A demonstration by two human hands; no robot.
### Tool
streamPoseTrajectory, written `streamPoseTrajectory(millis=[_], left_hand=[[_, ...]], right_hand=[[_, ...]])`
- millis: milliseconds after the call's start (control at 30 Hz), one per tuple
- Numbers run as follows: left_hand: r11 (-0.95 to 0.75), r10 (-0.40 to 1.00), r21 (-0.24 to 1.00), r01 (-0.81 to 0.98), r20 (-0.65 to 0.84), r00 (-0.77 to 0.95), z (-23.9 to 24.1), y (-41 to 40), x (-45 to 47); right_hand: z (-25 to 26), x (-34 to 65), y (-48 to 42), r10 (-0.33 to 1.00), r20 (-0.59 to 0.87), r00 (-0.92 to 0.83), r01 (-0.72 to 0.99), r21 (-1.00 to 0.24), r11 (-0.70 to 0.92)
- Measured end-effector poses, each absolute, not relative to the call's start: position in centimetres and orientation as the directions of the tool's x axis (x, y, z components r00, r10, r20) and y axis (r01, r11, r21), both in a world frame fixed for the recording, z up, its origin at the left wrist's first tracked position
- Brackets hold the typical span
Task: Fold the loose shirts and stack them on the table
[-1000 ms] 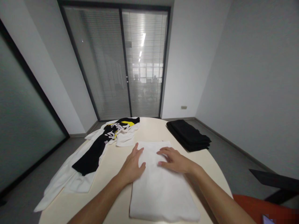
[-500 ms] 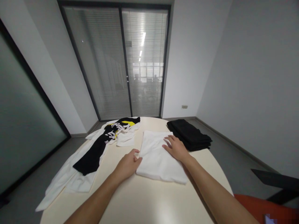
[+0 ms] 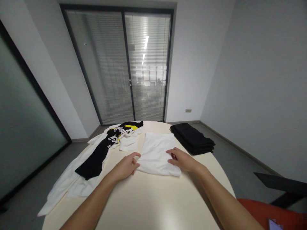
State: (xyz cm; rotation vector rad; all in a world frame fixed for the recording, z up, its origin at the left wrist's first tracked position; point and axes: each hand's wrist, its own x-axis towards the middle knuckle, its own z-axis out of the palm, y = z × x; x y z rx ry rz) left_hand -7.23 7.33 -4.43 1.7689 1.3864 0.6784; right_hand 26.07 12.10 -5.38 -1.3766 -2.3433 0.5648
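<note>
1. The folded white cloth (image 3: 155,150) lies flat on the table (image 3: 148,198), between the two hands, nearer the far edge than the bottom of the view.
2. The left hand (image 3: 125,166) is at its near-left corner, fingers curled, thumb and forefinger a little apart; whether they pinch fabric I cannot tell.
3. The right hand (image 3: 183,160) is over its right side, fingers bent and thumb held apart from them, tips at the cloth.
4. Its sides run towards the table's far edge, leaning slightly; it looks nearly square, so its long axis is unclear.
5. A black stack (image 3: 193,138) sits by the table's right edge; a black-and-white garment (image 3: 94,161) runs along the left edge.
</note>
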Motion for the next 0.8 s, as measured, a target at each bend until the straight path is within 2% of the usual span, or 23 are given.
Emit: streamPoseTrajectory(millis=[100,167,267,333,400,600,800], left_hand=[[-0.078,0.939,0.858,0.507,-0.108,0.326,-4.9,7.7,-7.5],[-0.046,0.926,0.879,0.474,-0.14,0.35,-5.2,7.8,-7.7],[-0.036,0.914,0.886,0.462,-0.158,0.373,-5.3,8.0,-7.9],[-0.033,0.918,0.88,0.475,-0.161,0.363,-5.3,8.0,-8.1],[-0.03,0.927,0.875,0.483,-0.157,0.341,-5.4,8.1,-8.1],[0.019,0.947,0.862,0.507,-0.178,0.267,-5.3,8.1,-7.7],[0.061,0.948,0.864,0.5,-0.207,0.242,-5.3,8.1,-7.7]], right_hand=[[-5.7,25.4,12.5,0.869,0.206,-0.449,0.744,-0.453,0.492],[-5.0,25.6,12.3,0.893,0.191,-0.407,0.776,-0.444,0.448],[-3.4,26.8,11.5,0.953,0.002,-0.303,0.821,-0.507,0.262],[-2.5,27.6,10.8,0.925,-0.172,-0.34,0.79,-0.586,0.181],[-2.1,28.2,10.2,0.86,-0.26,-0.439,0.72,-0.674,0.164],[-3.5,28.6,9.1,0.847,-0.213,-0.488,0.523,-0.848,0.088],[-4.3,30.0,9.2,0.85,-0.159,-0.503,0.323,-0.946,0.014]])
